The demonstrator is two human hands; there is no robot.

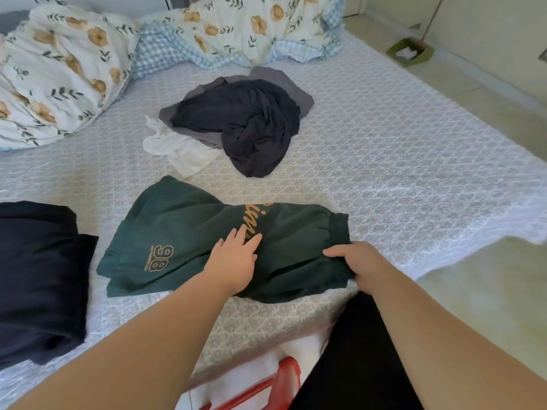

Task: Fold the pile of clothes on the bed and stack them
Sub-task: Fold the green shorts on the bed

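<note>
At the far left of the bed (384, 149), well to the left of the green garment (189, 232), sits a stack of dark navy clothes (38, 276), folded and lying flat near the bed's edge. The green garment lies on the bedspread close to the near edge, partly folded, with orange script lettering across its middle and a "98" print on its left part. The left hand (233, 261) rests flat on top of the green garment near its centre, fingers straight and spread, pressing the cloth down. Beyond the green garment, further up the bed, is the pile of unfolded clothes (251, 119): a crumpled dark navy piece on top of a grey one, with a white garment (180, 149) sticking out at the pile's left side, nearest the green garment. Beyond that pile, at the head of the bed, a floral quilt (65, 63) with a blue checked lining lies bunched up. The right hand (359, 263) is at the right end of the green garment, at its gathered waistband; its fingers are curled around the cloth's edge, gripping it, though the fingertips are hidden under the fabric so how much it holds is hard to say. To the right of the green garment, past the bed's edge, is pale tiled floor (473, 291).
</note>
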